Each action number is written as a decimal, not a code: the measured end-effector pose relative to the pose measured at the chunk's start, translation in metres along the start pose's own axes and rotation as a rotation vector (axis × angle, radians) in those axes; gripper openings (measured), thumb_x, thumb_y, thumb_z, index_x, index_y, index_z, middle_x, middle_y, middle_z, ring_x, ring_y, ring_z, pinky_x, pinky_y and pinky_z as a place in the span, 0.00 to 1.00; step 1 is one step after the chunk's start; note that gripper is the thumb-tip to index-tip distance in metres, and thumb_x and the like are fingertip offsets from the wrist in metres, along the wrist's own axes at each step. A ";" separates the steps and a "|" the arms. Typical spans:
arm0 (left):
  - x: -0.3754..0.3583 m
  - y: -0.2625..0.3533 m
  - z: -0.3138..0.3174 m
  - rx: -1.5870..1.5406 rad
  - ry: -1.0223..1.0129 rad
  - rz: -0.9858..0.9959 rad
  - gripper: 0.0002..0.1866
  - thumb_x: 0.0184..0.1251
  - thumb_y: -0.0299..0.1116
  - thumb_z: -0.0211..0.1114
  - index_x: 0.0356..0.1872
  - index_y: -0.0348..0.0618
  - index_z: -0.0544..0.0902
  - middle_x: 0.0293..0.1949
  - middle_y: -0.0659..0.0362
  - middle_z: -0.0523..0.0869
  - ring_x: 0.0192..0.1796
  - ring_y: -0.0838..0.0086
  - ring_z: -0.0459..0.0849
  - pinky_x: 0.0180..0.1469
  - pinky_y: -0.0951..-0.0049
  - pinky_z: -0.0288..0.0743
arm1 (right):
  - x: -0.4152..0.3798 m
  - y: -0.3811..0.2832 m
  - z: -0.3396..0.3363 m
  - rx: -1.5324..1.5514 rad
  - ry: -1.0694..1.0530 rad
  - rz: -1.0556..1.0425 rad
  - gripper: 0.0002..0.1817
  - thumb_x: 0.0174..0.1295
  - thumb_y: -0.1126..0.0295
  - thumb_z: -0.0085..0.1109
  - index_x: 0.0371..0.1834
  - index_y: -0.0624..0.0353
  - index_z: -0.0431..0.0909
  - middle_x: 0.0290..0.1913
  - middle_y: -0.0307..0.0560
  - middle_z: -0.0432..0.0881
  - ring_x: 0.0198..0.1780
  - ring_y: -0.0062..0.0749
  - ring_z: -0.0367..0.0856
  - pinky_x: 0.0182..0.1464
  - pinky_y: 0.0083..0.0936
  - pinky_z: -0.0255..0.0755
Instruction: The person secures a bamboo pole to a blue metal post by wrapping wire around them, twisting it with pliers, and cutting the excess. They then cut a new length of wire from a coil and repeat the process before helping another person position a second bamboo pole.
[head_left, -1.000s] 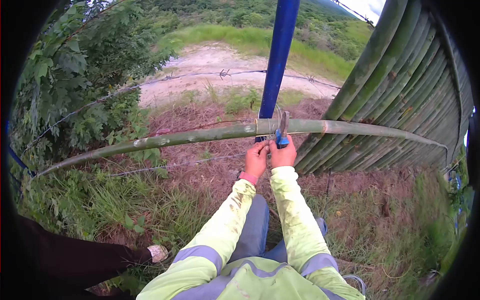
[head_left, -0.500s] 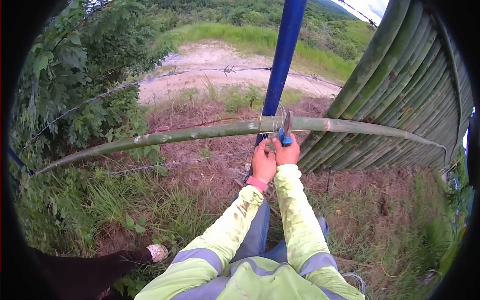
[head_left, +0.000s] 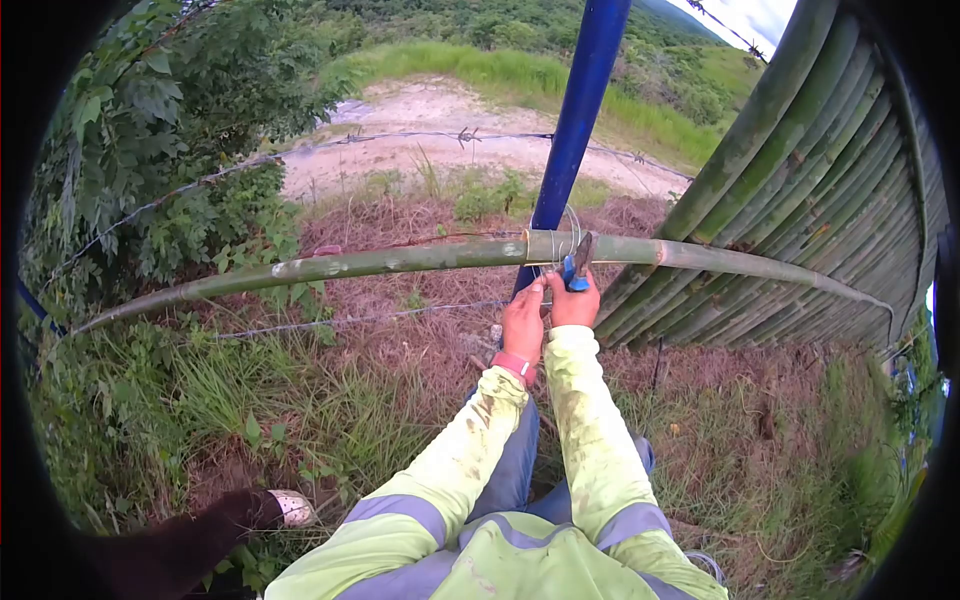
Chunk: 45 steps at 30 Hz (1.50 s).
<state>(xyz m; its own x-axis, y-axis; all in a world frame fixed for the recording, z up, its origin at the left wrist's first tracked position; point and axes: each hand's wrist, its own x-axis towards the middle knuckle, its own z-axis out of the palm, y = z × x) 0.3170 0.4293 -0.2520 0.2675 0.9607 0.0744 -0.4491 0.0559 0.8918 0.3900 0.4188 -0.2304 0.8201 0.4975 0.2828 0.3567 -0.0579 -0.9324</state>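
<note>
My right hand (head_left: 574, 302) is closed on blue-handled pliers (head_left: 577, 270), whose dark jaws point up in front of the bamboo pole. Beside it, my left hand (head_left: 523, 325) pinches at thin wire (head_left: 567, 228) just below the pole; the exact hold is too small to make out. The wire loops around the green bamboo pole (head_left: 400, 260) where it crosses a blue metal post (head_left: 570, 130). Both hands are close together, nearly touching.
A bamboo panel (head_left: 790, 190) leans at the right. Barbed wire (head_left: 400, 136) runs across behind the post. Another person's dark leg and shoe (head_left: 293, 507) are at the lower left. A coil of wire (head_left: 706, 565) lies at the lower right, on grassy ground.
The pliers have tilted slightly, and my left hand has shifted a little down and left. The other person's shoe has moved left. The whole view has shifted slightly.
</note>
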 end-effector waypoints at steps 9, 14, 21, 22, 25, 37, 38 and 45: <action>0.025 0.001 0.015 -0.635 0.190 -0.378 0.10 0.64 0.36 0.59 0.34 0.38 0.79 0.35 0.56 0.84 0.37 0.72 0.80 0.47 0.72 0.71 | 0.001 0.000 0.000 0.087 -0.006 0.001 0.20 0.45 0.66 0.70 0.37 0.66 0.76 0.28 0.48 0.82 0.29 0.32 0.78 0.37 0.31 0.71; 0.021 0.003 0.001 0.231 0.207 -0.088 0.08 0.60 0.30 0.57 0.33 0.38 0.83 0.37 0.55 0.84 0.41 0.71 0.78 0.49 0.72 0.70 | -0.001 -0.006 -0.005 -0.003 -0.024 -0.034 0.18 0.44 0.65 0.70 0.36 0.63 0.77 0.28 0.50 0.81 0.28 0.39 0.78 0.37 0.32 0.70; 0.037 -0.012 -0.032 0.273 -0.141 0.257 0.11 0.56 0.23 0.55 0.38 0.36 0.84 0.41 0.56 0.83 0.51 0.73 0.76 0.54 0.75 0.67 | -0.001 -0.002 0.002 0.002 0.045 -0.035 0.19 0.44 0.64 0.70 0.36 0.62 0.77 0.28 0.51 0.81 0.30 0.42 0.79 0.38 0.33 0.70; 0.039 -0.010 -0.033 0.273 -0.142 0.256 0.11 0.56 0.23 0.55 0.38 0.36 0.84 0.41 0.56 0.83 0.51 0.73 0.76 0.54 0.75 0.67 | -0.001 0.000 0.003 -0.018 0.057 -0.031 0.19 0.44 0.63 0.70 0.36 0.63 0.77 0.28 0.51 0.81 0.31 0.43 0.79 0.38 0.34 0.70; 0.046 -0.006 -0.036 0.116 -0.282 0.140 0.11 0.58 0.20 0.54 0.37 0.34 0.84 0.41 0.58 0.83 0.48 0.73 0.78 0.53 0.77 0.68 | -0.002 0.003 0.004 0.003 0.068 -0.033 0.20 0.44 0.63 0.70 0.36 0.64 0.76 0.28 0.52 0.81 0.31 0.44 0.79 0.39 0.34 0.70; 0.054 -0.009 -0.033 -0.262 -0.363 -0.114 0.05 0.62 0.21 0.55 0.34 0.34 0.80 0.36 0.57 0.83 0.41 0.74 0.81 0.49 0.72 0.75 | 0.001 -0.003 -0.006 -0.009 -0.003 -0.079 0.15 0.45 0.69 0.71 0.32 0.64 0.77 0.25 0.44 0.80 0.25 0.27 0.73 0.34 0.28 0.69; 0.056 -0.016 -0.032 -0.200 -0.267 -0.053 0.05 0.61 0.21 0.55 0.31 0.34 0.80 0.35 0.57 0.83 0.40 0.75 0.81 0.46 0.74 0.75 | 0.002 -0.002 -0.005 -0.004 -0.013 -0.075 0.15 0.45 0.68 0.71 0.31 0.65 0.77 0.25 0.44 0.80 0.25 0.27 0.73 0.34 0.28 0.69; 0.037 -0.001 -0.012 -0.260 -0.016 -0.073 0.05 0.64 0.22 0.55 0.38 0.38 0.77 0.39 0.59 0.82 0.43 0.73 0.80 0.48 0.70 0.75 | -0.002 -0.003 -0.004 0.000 0.014 -0.054 0.15 0.45 0.67 0.71 0.28 0.66 0.76 0.24 0.44 0.80 0.25 0.24 0.71 0.32 0.28 0.69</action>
<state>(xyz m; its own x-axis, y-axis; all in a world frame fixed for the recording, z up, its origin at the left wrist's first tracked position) 0.3172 0.4679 -0.2560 0.3196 0.9473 0.0234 -0.6315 0.1945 0.7506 0.3891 0.4146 -0.2277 0.8057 0.4877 0.3362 0.4011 -0.0316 -0.9155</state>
